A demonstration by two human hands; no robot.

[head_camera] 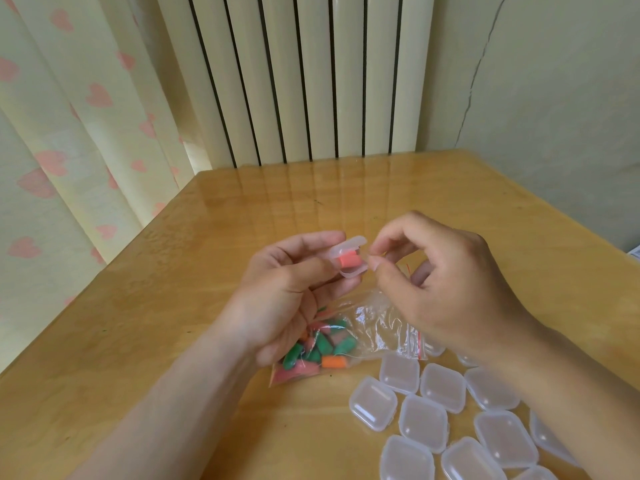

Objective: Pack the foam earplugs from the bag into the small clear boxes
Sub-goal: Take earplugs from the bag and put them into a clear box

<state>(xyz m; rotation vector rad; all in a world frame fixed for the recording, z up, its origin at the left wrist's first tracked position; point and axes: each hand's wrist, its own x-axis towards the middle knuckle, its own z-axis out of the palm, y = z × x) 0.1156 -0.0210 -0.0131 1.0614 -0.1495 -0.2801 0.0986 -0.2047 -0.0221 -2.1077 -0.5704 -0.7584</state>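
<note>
I am holding the open clear box (348,258) in my left hand (287,292), tilted right so my pinching right hand (440,275) is seating the pink earplug (346,261).

Green, orange earplugs (320,344); curtain (69,133) cream (pink hearts)

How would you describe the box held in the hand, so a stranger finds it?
On the wooden table, look above the plastic bag. The left hand holds one small clear box there. Unlike the shut boxes lying on the table, it is open with a pink earplug inside.
</note>
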